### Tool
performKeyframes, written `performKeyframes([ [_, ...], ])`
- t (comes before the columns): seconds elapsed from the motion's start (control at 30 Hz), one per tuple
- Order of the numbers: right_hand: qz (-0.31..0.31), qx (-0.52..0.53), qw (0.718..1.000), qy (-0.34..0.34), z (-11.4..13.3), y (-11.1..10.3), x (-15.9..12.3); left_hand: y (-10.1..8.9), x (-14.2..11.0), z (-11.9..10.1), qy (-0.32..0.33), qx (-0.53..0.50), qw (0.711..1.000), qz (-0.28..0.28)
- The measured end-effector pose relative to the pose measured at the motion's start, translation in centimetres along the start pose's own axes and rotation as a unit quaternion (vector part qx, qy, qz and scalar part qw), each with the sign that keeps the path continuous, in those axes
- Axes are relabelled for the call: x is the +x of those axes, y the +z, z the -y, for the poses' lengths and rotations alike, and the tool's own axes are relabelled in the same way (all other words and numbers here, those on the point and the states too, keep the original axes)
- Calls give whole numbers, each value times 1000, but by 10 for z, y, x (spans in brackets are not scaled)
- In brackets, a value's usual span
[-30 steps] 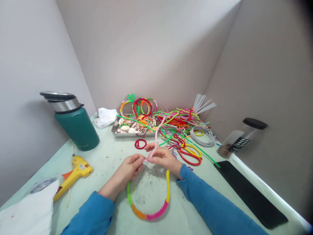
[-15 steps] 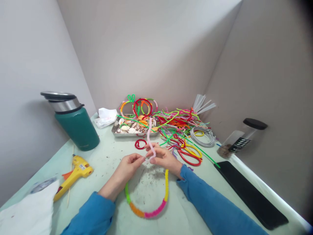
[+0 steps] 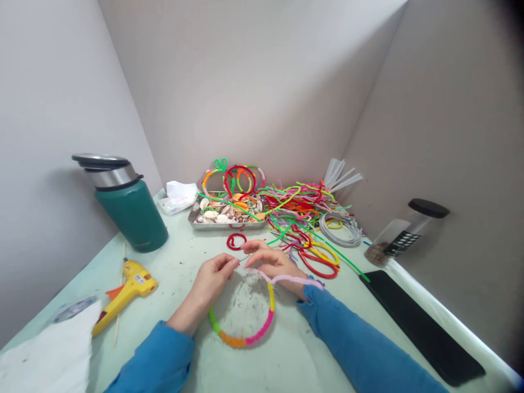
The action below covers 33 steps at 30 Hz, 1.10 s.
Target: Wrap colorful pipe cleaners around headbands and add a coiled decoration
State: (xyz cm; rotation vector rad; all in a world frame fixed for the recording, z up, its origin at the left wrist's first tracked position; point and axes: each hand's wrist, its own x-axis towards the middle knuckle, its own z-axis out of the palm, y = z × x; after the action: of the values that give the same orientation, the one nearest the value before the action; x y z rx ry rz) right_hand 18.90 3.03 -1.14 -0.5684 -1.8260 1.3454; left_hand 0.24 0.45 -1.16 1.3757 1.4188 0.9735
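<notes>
Between my hands is a wire hoop (image 3: 233, 343) wrapped in green, orange, magenta and yellow pipe cleaner. Its lower curve hangs toward me over the table, and a short stretch of bare grey wire shows at the top. My left hand (image 3: 210, 284) pinches the hoop at that bare part, thumb against forefinger. A pale pink pipe cleaner (image 3: 289, 278) runs from the fingertips of my right hand (image 3: 278, 265) across the back of that hand to the blue cuff. The right thumb and fingers close round its near end beside the wire, with the forefinger raised; the exact contact is partly hidden.
A yellow glue gun (image 3: 133, 284), a green flask (image 3: 133, 215) and a white cloth (image 3: 53, 349) lie left. Behind are a shell tray (image 3: 229, 225) and finished hoops (image 3: 240, 169). Right: heaped pipe cleaners (image 3: 295, 199), scissors (image 3: 319, 267), coiled wire (image 3: 341, 232), a black slab (image 3: 421, 322).
The pink pipe cleaner, upright before, has swung down to the right over my right hand. The hoop's lower curve has risen and shifted slightly left; my left hand keeps its pinch.
</notes>
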Motion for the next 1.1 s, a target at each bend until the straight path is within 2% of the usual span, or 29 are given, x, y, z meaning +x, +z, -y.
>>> performKeyframes([
  [0.17, 10, -28, 999, -24, -2, 1, 0, -2, 1, 0, 54, 68, 995, -40],
  [0.37, 17, -84, 995, -47, -5, 5, 0, -3, 0, -1, 55, 90, 993, -56],
  [0.43, -15, -81, 996, -44, -6, 6, 1, -3, 0, -1, 58, 93, 992, -56],
  [0.5, -72, -66, 995, -30, -9, 7, 3, -3, 1, -1, 62, 86, 993, -55],
  [0.57, -126, -42, 991, 6, -12, 6, 5, -3, 1, -1, 65, 69, 994, -46],
  [0.63, -158, -14, 985, 61, -16, 5, 7, -3, 0, -2, 60, 44, 997, -26],
  [0.73, -166, 24, 978, 126, -22, 3, 9, -2, -2, -5, 38, 16, 999, 20],
  [1.0, -161, 85, 973, 142, -21, 3, 9, 2, -13, -11, -3, 10, 986, 169],
  [1.1, -165, 103, 971, 140, -19, 4, 9, 3, -14, -10, -18, 14, 978, 206],
])
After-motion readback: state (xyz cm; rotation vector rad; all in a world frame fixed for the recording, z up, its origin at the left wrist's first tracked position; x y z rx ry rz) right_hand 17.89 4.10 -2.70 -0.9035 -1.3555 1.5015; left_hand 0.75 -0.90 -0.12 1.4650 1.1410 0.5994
